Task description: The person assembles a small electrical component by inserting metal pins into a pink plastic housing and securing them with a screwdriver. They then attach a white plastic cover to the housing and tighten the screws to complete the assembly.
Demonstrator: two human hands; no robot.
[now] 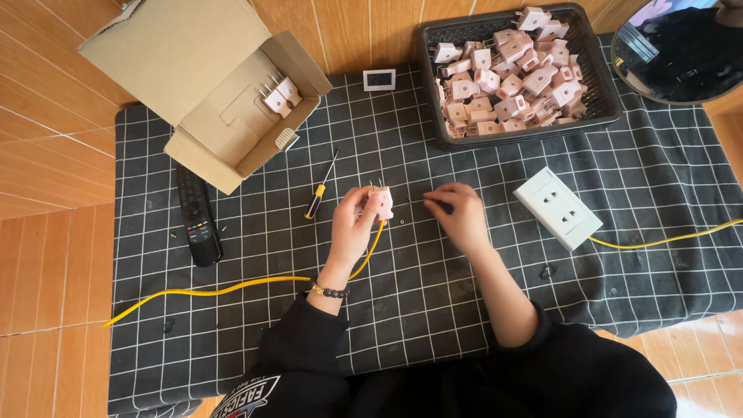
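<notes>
**Pink plug held over gridded cloth**

A dark cloth with a white grid is spread over a floor of orange-brown tiles, and all the work is laid out on it. One pale pink plastic plug with metal prongs is gripped at the middle of the cloth by the left hand, fingers curled round its body, prongs turned upward. One yellow cable is seen running from beneath the plug, away to the left edge. The right hand is held just beside the plug, its fingertips pinched together on something small and dark that cannot be made out. One screwdriver with a yellow and blue handle is left near the left hand. One black plastic basket at the top is heaped with pink plugs too many to count. Two more plugs are seen inside one open cardboard box. One white double socket block, one black remote control and one small white display are also laid out.
</notes>
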